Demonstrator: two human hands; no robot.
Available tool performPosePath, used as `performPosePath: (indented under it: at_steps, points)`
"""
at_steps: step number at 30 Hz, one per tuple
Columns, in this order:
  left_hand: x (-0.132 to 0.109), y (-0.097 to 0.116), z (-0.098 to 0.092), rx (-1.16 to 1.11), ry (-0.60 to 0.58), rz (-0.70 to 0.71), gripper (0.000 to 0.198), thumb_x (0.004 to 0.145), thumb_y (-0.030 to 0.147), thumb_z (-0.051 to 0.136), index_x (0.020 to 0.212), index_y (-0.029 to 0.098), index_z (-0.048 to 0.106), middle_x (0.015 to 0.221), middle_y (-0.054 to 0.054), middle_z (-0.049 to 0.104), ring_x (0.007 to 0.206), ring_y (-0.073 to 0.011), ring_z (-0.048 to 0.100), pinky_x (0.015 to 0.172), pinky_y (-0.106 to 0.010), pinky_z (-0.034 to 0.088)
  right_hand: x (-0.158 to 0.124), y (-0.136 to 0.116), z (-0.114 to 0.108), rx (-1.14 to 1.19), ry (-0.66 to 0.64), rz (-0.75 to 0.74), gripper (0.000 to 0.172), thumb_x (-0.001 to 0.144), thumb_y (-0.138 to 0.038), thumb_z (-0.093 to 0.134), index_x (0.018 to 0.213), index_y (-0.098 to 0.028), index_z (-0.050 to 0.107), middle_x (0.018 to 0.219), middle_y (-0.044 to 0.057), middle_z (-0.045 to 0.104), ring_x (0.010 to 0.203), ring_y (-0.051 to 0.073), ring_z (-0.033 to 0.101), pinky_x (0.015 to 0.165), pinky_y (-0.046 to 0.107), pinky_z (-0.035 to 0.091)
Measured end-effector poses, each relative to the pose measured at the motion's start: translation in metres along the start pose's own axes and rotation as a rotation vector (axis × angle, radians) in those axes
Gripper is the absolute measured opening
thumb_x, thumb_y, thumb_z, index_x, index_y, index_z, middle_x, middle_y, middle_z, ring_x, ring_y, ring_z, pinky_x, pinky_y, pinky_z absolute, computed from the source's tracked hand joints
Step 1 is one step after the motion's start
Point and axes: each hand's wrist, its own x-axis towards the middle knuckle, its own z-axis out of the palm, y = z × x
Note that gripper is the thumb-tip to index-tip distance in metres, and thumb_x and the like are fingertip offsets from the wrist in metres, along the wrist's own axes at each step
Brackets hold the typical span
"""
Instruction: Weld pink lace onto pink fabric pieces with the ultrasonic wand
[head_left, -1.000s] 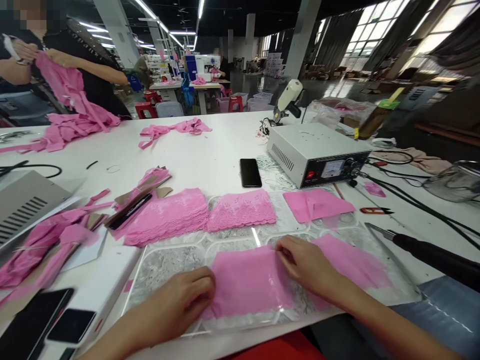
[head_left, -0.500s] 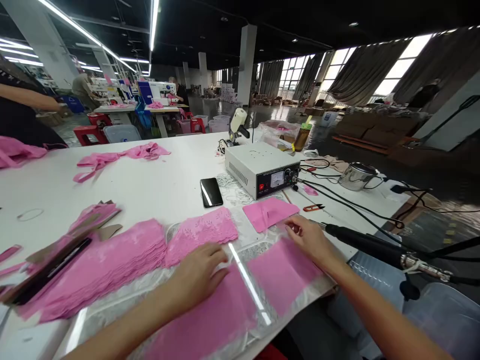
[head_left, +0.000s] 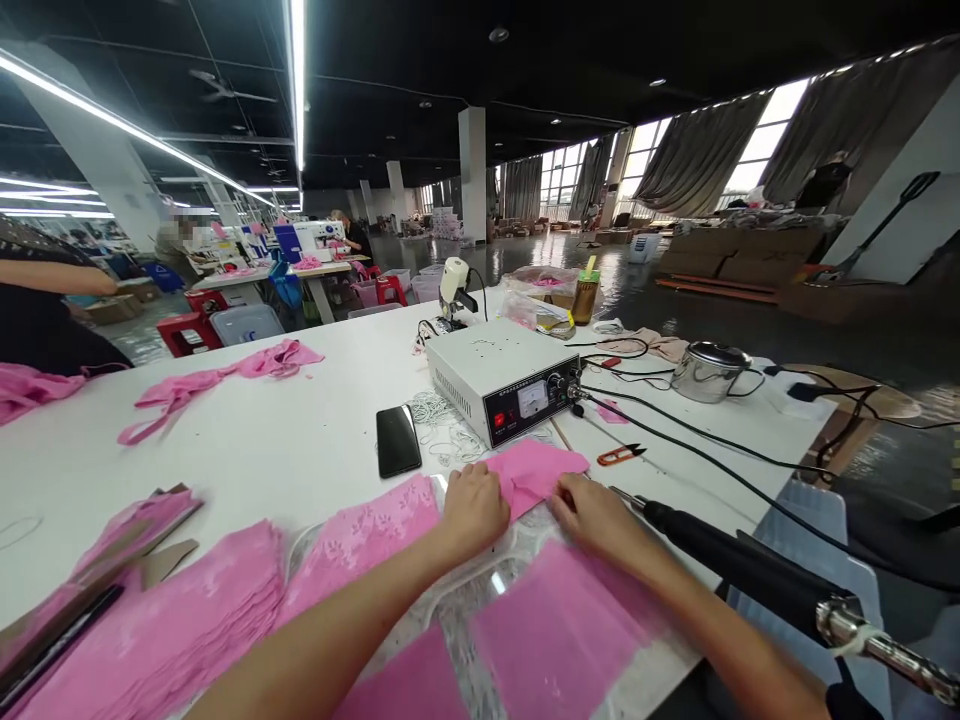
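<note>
In the head view, a small pink fabric piece [head_left: 534,468] lies rumpled in front of a white control box. My left hand [head_left: 476,506] is closed on its left edge, fingers curled under. My right hand [head_left: 589,512] pinches its right corner, thumb against forefinger. Nearer to me, a pink fabric panel [head_left: 555,630] lies beneath a clear sheet, with another pink panel [head_left: 412,680] beside it. Lace-patterned pink fabric [head_left: 360,535] rests left of my left hand, next to a thick stack of pink pieces [head_left: 202,610].
A black handheld tool [head_left: 720,555] with a metal tip lies right of my right hand. Orange thread snips [head_left: 621,455], a phone [head_left: 399,441] and the control box [head_left: 502,375] sit beyond. Cables cross the right side near a glass jar [head_left: 709,375]. A person [head_left: 52,290] stands far left.
My left hand has moved right and forward from the covered panels onto the small pink piece. The piece has become more rumpled. My right hand has closed at its corner. The view has tilted upward.
</note>
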Motion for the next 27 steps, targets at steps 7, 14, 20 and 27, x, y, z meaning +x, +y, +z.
performPosePath:
  at_steps: [7,14,20,27]
  points:
    - [0.02,-0.025,-0.011,-0.032,-0.088,-0.05,0.031,0.097,0.035,0.06,0.121,0.015,0.059,0.119,-0.009,0.062,0.1,-0.0211,0.064,0.085,-0.041,0.056,0.036,-0.003,-0.002,0.02,0.087,0.279,0.032,0.094,-0.038,0.059,0.118,-0.017,0.06,0.116,0.008,0.064,0.097,0.02,0.064,0.083,0.041,0.056]
    - [0.031,-0.043,0.0,-0.015,0.055,-0.031,0.031,0.097,0.034,0.06,0.121,0.015,0.059,0.119,-0.009,0.061,0.101,-0.0212,0.064,0.086,-0.041,0.055,0.065,-0.001,-0.001,0.007,0.234,0.418,0.036,0.094,-0.036,0.06,0.125,-0.018,0.057,0.126,0.01,0.06,0.106,0.022,0.062,0.088,0.044,0.055]
    - [0.023,-0.049,0.002,-0.015,0.229,0.155,0.028,0.096,0.033,0.061,0.117,0.015,0.061,0.12,-0.009,0.061,0.106,-0.0225,0.062,0.091,-0.045,0.053,0.048,0.007,-0.001,0.037,0.234,0.309,0.034,0.094,-0.037,0.06,0.122,-0.018,0.059,0.122,0.009,0.061,0.103,0.021,0.063,0.086,0.043,0.055]
    - [0.0,-0.031,0.006,-0.14,0.189,0.673,0.021,0.098,0.017,0.049,0.105,0.018,0.069,0.117,-0.01,0.066,0.112,-0.0212,0.06,0.096,-0.038,0.049,-0.034,0.02,-0.013,0.198,0.172,-0.035,0.018,0.092,-0.022,0.049,0.088,-0.02,0.067,0.086,0.004,0.069,0.079,0.017,0.063,0.078,0.031,0.051]
